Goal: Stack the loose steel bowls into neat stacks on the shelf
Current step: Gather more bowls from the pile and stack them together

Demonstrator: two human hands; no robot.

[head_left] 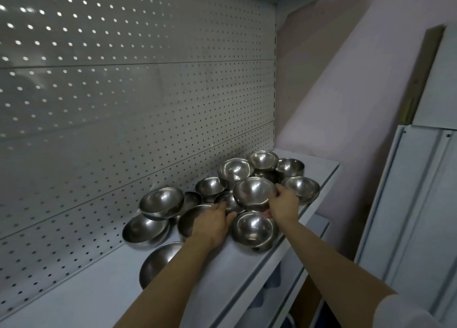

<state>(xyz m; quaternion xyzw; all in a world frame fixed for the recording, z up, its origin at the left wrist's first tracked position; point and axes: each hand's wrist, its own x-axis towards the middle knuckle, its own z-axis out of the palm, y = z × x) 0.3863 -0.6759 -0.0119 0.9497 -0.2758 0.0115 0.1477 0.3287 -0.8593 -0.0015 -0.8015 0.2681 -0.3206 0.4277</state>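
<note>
The steel bowls (235,171) are round, polished and grey, each with a bright glint in its hollow; they lie in a loose cluster across the middle of the frame on a pale shelf (99,285), some upright, some tilted against their neighbours, a few nested in twos; none holds anything but another bowl. The right hand (284,204) grips a raised bowl (254,192) just right of centre, fingers curled over its right rim and thumb under its side; that bowl sits above another bowl (254,228) at lower centre, and whether the two touch cannot be told. The left hand (212,222) lies flat and relaxed, fingers straight, reaching over a low bowl (190,218) towards a small bowl (226,200) in the heap. A larger dark bowl (158,263) sits alone at lower left, partly hidden by the left forearm; a perforated panel (123,92) fills the upper left behind the shelf.
</note>
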